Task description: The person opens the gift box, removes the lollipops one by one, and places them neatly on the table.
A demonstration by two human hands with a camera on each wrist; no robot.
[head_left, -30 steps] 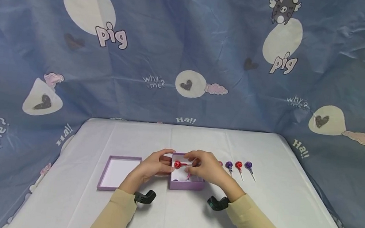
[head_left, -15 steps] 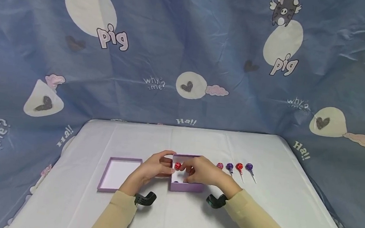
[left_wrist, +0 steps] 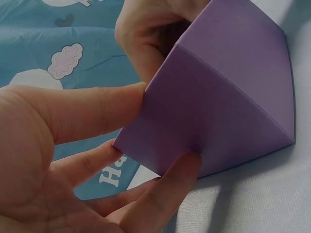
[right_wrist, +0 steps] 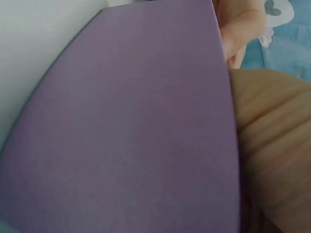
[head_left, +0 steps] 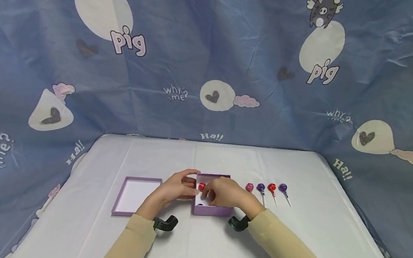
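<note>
The purple box (head_left: 213,211) stands midway between the side edges of the desk (head_left: 199,244), a red lollipop (head_left: 202,186) inside. The left hand (head_left: 174,187) rests spread fingers on its left wall; the right hand (head_left: 223,192) reaches in, and I can't tell whether its fingertips pinch anything.

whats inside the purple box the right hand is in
Inside the box, a red candy and the right hand show, plus a dark sliver at the near wall. The hand and wall cover the rest, so anything beneath or behind them cannot be seen.
</note>
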